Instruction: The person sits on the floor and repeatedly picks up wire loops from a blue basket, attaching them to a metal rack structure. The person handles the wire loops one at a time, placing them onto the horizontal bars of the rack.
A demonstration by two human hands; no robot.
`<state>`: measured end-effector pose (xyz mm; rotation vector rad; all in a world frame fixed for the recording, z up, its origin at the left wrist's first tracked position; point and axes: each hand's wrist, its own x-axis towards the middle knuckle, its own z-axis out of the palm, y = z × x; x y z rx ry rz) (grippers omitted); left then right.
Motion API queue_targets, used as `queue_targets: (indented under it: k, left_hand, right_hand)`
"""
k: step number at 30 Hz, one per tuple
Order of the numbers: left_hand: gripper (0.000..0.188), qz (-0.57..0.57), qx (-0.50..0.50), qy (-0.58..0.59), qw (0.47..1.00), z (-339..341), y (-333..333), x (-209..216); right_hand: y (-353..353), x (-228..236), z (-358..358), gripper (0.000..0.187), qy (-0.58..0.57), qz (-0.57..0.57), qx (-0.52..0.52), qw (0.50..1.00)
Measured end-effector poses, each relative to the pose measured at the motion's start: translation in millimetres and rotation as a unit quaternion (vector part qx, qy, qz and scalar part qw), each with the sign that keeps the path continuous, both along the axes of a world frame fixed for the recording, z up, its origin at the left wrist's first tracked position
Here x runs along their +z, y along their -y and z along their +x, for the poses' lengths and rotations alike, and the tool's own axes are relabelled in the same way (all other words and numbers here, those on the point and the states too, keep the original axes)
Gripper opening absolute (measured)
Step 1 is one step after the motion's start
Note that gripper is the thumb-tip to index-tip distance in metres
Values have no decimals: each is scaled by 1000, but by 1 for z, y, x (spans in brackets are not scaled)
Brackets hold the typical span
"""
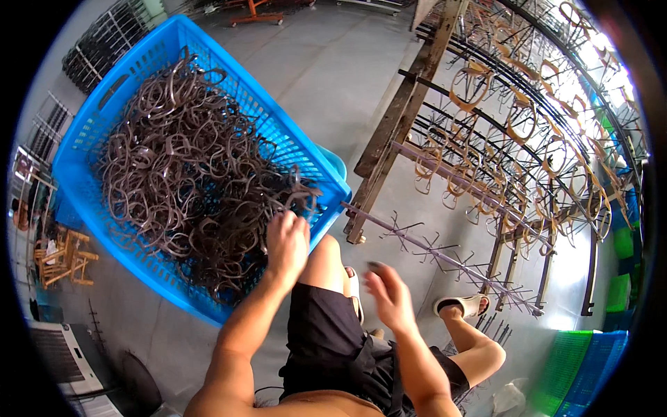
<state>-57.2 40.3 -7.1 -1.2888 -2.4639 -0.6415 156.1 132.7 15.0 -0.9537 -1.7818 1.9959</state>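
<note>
A large blue plastic basket (271, 115) tilts across the left side, heaped with glossy dark-brown curved, loop-like pieces (174, 153). My left hand (287, 244) is at the basket's near right corner, against the heap. Its fingers are curled down among the pieces, and what they grip is hidden. Over my lap, my right hand (390, 297) hangs apart from the basket, smeared by motion; a dark spot shows at its fingertips. Ahead of it runs a thin purplish rod (445, 258) bearing many short prongs, with no pieces on them.
At the right, a rack with a worn brown upright (396, 132) carries pronged rods hung with amber loop-shaped pieces (472, 85). Green and blue crates (573, 372) stand at lower right. A wooden stool (66, 258) sits at left. My sandalled foot (462, 306) rests near the rod.
</note>
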Motion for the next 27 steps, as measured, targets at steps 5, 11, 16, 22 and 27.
queue_targets:
  k: [5, 11, 16, 22, 27]
  left_hand:
    - [22, 15, -66, 89, 994, 78, 26, -2]
    - [41, 96, -142, 77, 982, 65, 64, 13]
    - [39, 150, 73, 472, 866, 20, 33, 13]
    - [60, 182, -228, 686, 666, 15, 26, -4]
    - [29, 71, -275, 750, 597, 34, 24, -7]
  right_hand:
    - [29, -70, -103, 31, -54, -30, -48, 997]
    - [23, -65, -96, 20, -125, -155, 25, 980]
    - [15, -45, -73, 24, -183, -176, 114, 961]
    - [16, -38, -61, 23, -234, -394, 28, 888]
    - [-1, -34, -50, 23, -288, -486, 135, 814]
